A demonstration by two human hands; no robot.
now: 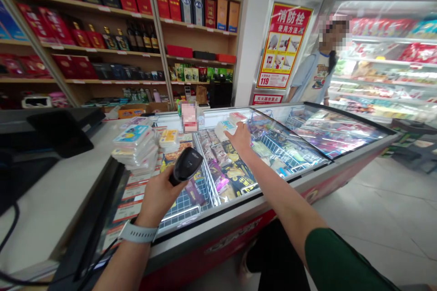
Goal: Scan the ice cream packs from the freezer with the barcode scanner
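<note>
A black handheld scanner (187,164) is in my left hand (159,195), fingers wrapped round its grip, above the open part of a chest freezer. My right hand (240,138) reaches over the freezer with thumb and fingers apart, at a clear plastic box with a blue and white label (225,128). Whether its fingers grip that box cannot be made out. Left of the scanner, a stack of similar clear boxes (134,143) stands on the freezer's left part, with a smaller stack with orange labels (169,138) beside it.
Wire baskets (201,191) and bagged frozen goods (235,173) fill the freezer, its sliding glass lid (293,134) to the right. A counter with a dark screen (59,132) stands left. A person (316,72) is behind the freezer. Shelves of boxed goods line the back wall.
</note>
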